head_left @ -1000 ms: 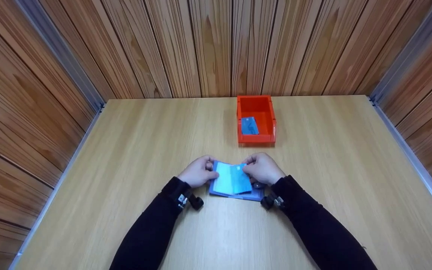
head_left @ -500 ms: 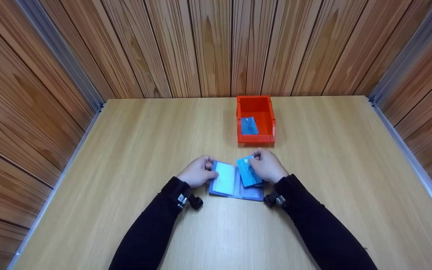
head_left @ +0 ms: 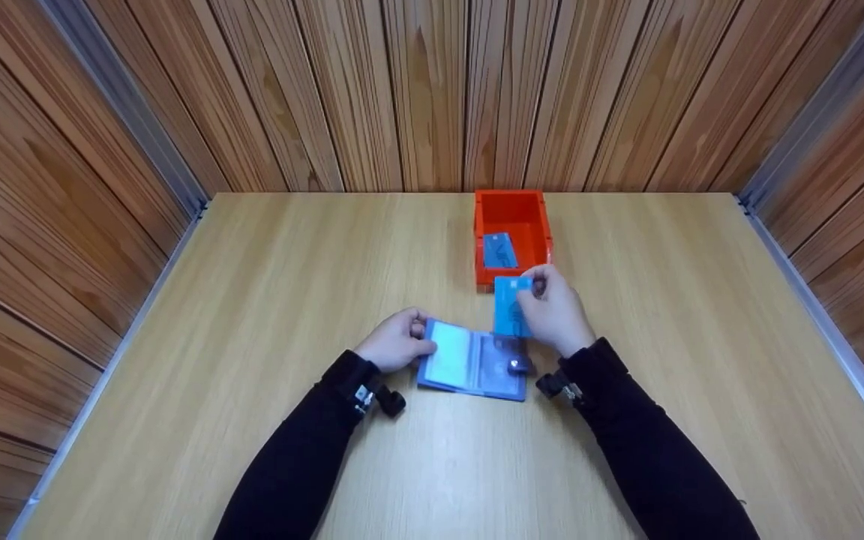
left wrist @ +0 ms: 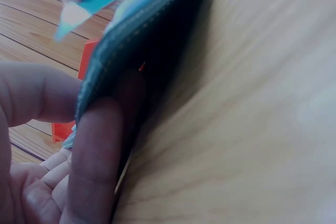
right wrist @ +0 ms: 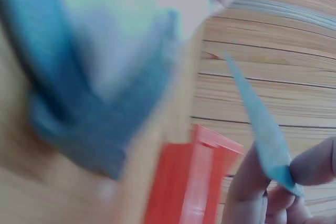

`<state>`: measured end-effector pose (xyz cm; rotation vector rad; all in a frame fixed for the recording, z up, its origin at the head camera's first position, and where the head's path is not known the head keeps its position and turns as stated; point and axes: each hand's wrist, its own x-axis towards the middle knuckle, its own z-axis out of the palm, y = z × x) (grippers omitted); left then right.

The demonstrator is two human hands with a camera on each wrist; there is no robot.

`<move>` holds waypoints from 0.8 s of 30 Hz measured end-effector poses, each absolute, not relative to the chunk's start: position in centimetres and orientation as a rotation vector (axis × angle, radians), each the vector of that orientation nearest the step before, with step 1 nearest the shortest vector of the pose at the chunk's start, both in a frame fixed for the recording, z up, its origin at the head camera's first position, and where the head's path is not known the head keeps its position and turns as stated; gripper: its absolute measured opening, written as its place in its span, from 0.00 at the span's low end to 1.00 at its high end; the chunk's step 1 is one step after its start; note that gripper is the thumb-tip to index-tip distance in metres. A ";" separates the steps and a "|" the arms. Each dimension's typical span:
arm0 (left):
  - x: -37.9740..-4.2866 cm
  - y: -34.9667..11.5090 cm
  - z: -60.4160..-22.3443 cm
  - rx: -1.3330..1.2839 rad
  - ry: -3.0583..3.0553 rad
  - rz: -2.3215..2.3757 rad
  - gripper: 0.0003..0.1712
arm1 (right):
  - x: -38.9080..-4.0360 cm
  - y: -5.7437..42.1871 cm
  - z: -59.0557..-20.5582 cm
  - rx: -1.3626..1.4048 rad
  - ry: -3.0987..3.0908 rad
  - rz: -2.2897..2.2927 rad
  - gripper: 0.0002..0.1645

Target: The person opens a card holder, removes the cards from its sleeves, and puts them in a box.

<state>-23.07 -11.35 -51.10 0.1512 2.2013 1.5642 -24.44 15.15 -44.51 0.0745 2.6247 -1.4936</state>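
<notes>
An unfolded blue card holder [head_left: 499, 384] with clear sleeves and a snap strap lies on the table. My left hand [head_left: 394, 343] pinches its left edge, thumb on top and fingers beneath, and in the left wrist view that stitched edge [left wrist: 113, 51] is tilted up off the table. Between thumb and fingers my right hand [head_left: 556, 307] pinches a light-blue card [head_left: 508, 307], held above the holder's far right corner and just in front of the red bin [head_left: 484, 277]. The right wrist view shows the card [right wrist: 262, 124] nearly edge-on.
Inside the red bin, at its left front, lies another blue card [head_left: 499, 250]. The bin stands toward the back of the wooden table [head_left: 312, 262]. Plank walls [head_left: 417, 97] enclose the table at the back and both sides.
My right hand has drawn the card away from the holder, forward and to the right, up to the bin's near edge. The holder's right side is uncovered. My left hand has kept its place.
</notes>
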 end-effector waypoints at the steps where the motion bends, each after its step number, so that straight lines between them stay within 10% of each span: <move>1: -23.1 -11.4 -51.1 0.156 2.203 1.565 0.22 | -24.6 15.3 -44.1 0.069 2.646 -1.517 0.13; 24: -23.2 -11.5 -50.9 0.101 2.206 1.508 0.22 | -33.9 13.7 -43.1 -0.066 3.004 -1.398 0.12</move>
